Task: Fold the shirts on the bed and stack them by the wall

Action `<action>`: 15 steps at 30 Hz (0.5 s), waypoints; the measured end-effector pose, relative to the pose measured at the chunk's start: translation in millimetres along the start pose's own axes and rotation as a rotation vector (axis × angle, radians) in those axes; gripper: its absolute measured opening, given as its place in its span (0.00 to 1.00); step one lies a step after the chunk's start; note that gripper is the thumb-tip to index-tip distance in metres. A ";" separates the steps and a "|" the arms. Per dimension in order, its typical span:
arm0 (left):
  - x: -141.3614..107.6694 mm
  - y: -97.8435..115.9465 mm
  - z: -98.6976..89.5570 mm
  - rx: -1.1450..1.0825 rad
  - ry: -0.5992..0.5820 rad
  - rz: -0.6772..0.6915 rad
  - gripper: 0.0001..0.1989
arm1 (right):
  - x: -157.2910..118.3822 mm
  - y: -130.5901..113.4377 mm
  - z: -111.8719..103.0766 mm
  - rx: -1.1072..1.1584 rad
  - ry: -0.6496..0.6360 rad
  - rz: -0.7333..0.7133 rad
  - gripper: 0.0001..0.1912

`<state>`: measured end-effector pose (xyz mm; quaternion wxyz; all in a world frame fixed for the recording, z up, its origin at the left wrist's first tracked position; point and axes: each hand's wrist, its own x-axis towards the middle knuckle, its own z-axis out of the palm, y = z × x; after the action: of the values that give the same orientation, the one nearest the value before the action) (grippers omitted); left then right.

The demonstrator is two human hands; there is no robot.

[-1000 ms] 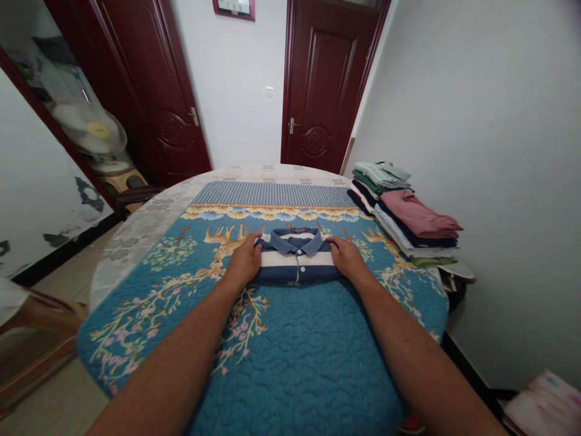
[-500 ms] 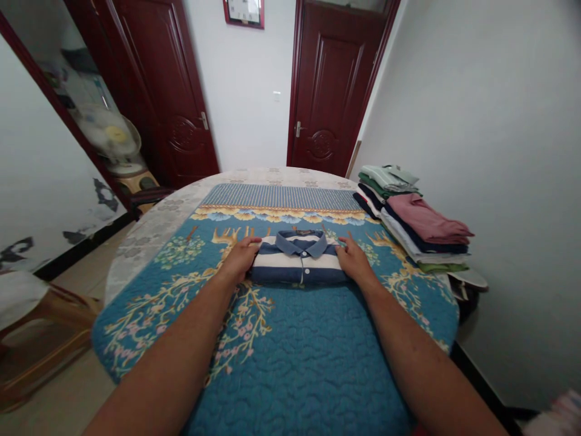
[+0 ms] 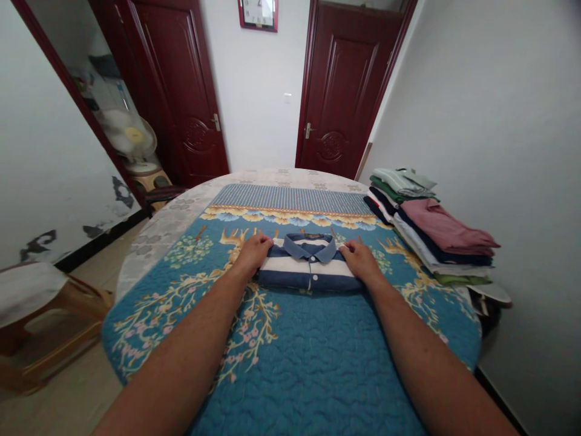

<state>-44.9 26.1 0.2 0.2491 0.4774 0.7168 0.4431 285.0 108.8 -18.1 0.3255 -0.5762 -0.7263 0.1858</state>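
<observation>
A folded polo shirt (image 3: pixel 290 264) with navy and white stripes and a blue collar lies on the teal quilted cover (image 3: pixel 308 357), collar toward the far side and buttons up. At its left shoulder edge, my left hand (image 3: pixel 255 254) pinches the cloth between thumb and fingers. My right hand (image 3: pixel 361 260) grips the opposite shoulder edge in the same way. The fingers under the cloth are partly hidden.
Stacked folded clothes (image 3: pixel 447 227) stand at the table's right edge, by the wall. Beyond the cover shows a patterned tablecloth (image 3: pixel 152 242). A stool (image 3: pixel 54 315) is at the left, a fan (image 3: pixel 129 133) farther back, and a round seat (image 3: pixel 492 295) at the right.
The view has turned slightly left, so everything sits farther right in the picture. Both hands have closed their fingers more tightly on the shirt's shoulder edges; the shirt stays in place.
</observation>
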 end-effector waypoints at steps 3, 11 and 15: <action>3.8 -3.4 -0.2 0.045 0.066 -0.018 0.09 | 0.6 1.3 1.3 -0.009 0.115 0.049 0.16; 7.5 -5.5 0.7 0.085 0.044 0.033 0.06 | -1.1 3.0 9.9 -0.053 0.129 0.022 0.11; 12.1 -6.5 -1.3 0.005 0.003 0.124 0.13 | -1.5 4.5 9.2 -0.018 0.129 -0.013 0.12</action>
<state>-54.0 35.5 -4.0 0.2185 0.5210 0.6873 0.4565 282.1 109.6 -28.0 0.3676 -0.5849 -0.7094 0.1397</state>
